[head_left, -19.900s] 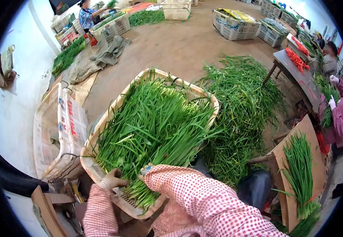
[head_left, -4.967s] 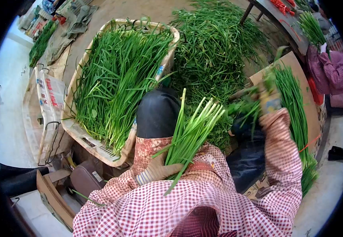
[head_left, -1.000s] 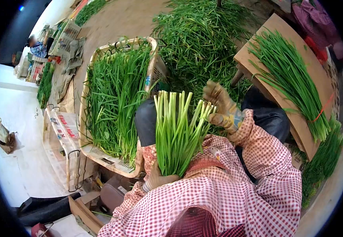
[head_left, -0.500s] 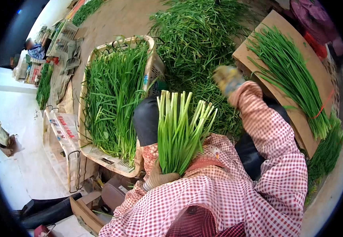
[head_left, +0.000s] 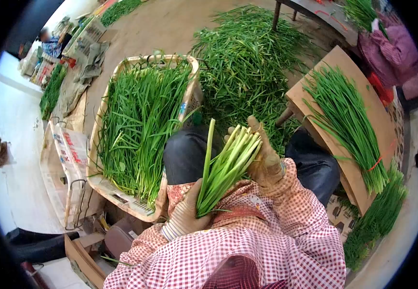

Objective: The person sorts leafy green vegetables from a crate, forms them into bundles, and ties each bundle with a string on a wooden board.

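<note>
Fingers of the left hand clasp green stalks; the right hand sits spread by their pale ends. I judge this tidying; next calls for steady left holding.

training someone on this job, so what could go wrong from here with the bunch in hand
The bunch in the left hand shows no tie and one stalk stands apart, so stalks might slip out. The right hand is close by the pale ends and could knock them uneven. The tied bundle lies close to the near edge of the cardboard, so a knock might nudge it off.
</note>
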The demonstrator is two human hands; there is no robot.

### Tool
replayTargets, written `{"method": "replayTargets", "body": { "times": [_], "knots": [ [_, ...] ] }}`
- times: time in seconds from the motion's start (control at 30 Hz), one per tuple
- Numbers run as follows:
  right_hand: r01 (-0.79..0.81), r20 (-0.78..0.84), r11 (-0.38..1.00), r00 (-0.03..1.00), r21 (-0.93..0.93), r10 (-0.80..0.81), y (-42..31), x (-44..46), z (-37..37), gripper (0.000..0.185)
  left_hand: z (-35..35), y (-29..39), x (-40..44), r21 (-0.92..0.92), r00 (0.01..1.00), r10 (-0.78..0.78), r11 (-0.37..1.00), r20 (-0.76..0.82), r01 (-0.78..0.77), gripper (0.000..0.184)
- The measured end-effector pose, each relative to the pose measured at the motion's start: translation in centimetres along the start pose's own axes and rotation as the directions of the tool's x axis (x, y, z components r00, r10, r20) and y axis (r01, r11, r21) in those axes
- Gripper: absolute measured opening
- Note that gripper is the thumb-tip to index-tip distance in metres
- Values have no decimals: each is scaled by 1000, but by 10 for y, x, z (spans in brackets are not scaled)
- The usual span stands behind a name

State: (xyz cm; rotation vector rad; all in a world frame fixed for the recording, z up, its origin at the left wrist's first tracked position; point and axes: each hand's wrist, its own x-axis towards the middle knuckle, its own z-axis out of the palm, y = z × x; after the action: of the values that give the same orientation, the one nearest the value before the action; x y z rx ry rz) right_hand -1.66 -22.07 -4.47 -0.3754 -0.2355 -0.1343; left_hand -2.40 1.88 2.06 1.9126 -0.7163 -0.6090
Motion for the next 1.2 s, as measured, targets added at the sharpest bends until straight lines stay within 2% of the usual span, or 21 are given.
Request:
{"method": "replayTargets", "body": {
  "times": [0.07,0.13,0.17,0.2,0.3,0.33,0.4,0.57,0.63,0.67,0.77,0.83,0.87,0.9,0.97,1.0,1.03,1.07,1.1,1.13,1.2],
  "knots": [
    [20,-98,996,995,-87,-29,-10,-9,-3,97,3,-5,3,147,998,-7,989,66,-2,83],
    [-53,-442,990,897,-130,-10,-20,-16,17,94,7,6,3,345,987,-52,938,155,-4,91],
    [74,-249,983,962,-167,-114,-16,-30,5,90,10,3,3,337,984,-44,941,174,-17,91],
    [82,-260,981,957,-175,-126,-24,-35,4,90,13,-3,2,376,976,-56,926,211,-29,91],
    [-219,-625,976,763,-8,166,-41,-41,7,85,16,1,3,500,957,-64,861,283,-91,87],
    [-174,-629,980,774,-99,74,-39,-40,19,80,19,3,5,578,947,-112,811,302,-89,84],
    [-99,-612,957,785,-273,-93,-36,-38,42,69,21,8,5,643,942,-107,755,317,-131,78],
    [-100,-538,935,837,-340,-106,-40,-36,51,30,15,17,9,567,933,-105,816,345,-117,81],
    [129,-469,941,840,-314,-272,-43,-26,51,26,4,24,24,464,935,-20,872,354,-157,84],
    [14,-530,877,793,-480,-302,-55,-21,62,26,-6,25,36,379,928,95,894,359,-238,88],
    [62,-444,718,748,-693,-493,-100,13,116,29,-42,71,67,462,903,347,777,252,-428,91],
    [428,-74,621,783,-657,-618,-145,38,111,31,-70,106,67,623,820,562,605,107,-496,83],
    [366,-23,445,750,-817,-660,-158,43,127,31,-74,109,62,730,680,732,489,-45,-478,72],
    [371,-5,431,753,-823,-658,-164,51,123,31,-77,119,56,807,572,813,406,-105,-430,58],
    [138,8,103,634,-985,-773,-180,65,86,25,-68,115,51,640,486,873,400,-47,-656,42],
    [187,-7,205,723,-961,-690,-191,68,60,27,-57,110,55,395,495,868,440,43,-806,27],
    [160,65,78,730,-984,-680,-181,73,63,27,-37,106,55,79,642,756,638,128,-766,19],
    [291,110,302,860,-908,-498,-181,76,62,26,-19,96,58,-233,700,628,778,340,-584,22],
    [333,155,418,901,-845,-405,-175,76,63,26,-9,93,58,-393,745,394,899,539,-191,28],
    [341,198,535,931,-773,-307,-166,77,69,26,5,87,64,-515,719,277,847,637,130,41],
    [647,613,-90,656,-757,-440,-131,70,78,28,40,70,78,-756,697,310,389,646,527,62]
  ]
}}
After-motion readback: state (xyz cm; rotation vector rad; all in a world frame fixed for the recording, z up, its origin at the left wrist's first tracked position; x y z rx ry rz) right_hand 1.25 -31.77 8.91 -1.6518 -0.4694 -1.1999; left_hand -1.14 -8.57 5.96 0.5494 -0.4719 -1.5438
